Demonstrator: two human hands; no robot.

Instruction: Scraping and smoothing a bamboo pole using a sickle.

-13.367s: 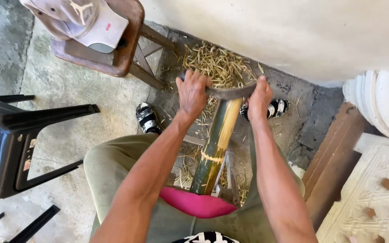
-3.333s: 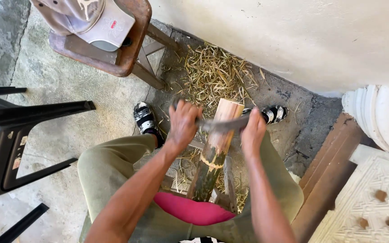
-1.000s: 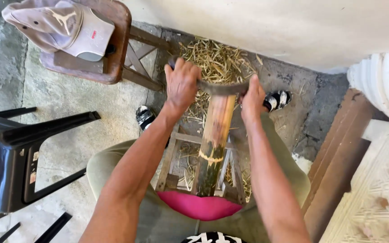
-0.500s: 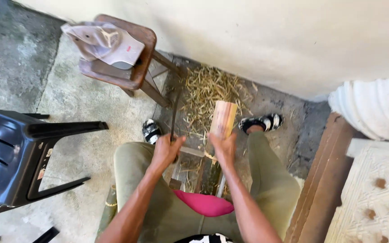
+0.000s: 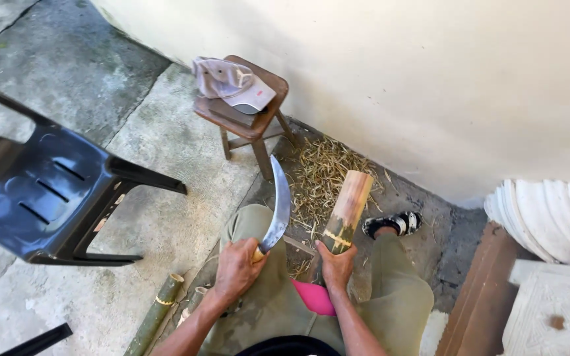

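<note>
- Concrete floor (image 5: pixel 166 217), wall (image 5: pixel 390 72) along the far edge; shavings (image 5: pixel 321 178) at its foot.
- Left hand (image 5: pixel 235 269) gripped round knife (image 5: pixel 277 214) handle, blade curving up to 12 o'clock, free of the stool (image 5: pixel 249 122).
- Right hand (image 5: pixel 336 267) wrapped on bamboo (image 5: pixel 348 211) base; bamboo leans to 1 o'clock, apart from blade.
- Black chair (image 5: pixel 47 198) at 9 o'clock, open floor between.
- Cut stalk (image 5: pixel 155 313) lies at 7 o'clock.

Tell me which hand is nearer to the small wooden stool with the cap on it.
Left. The left hand grips the curved knife on the side toward the wooden stool. The right hand holds the bamboo section, farther from the stool.
</note>
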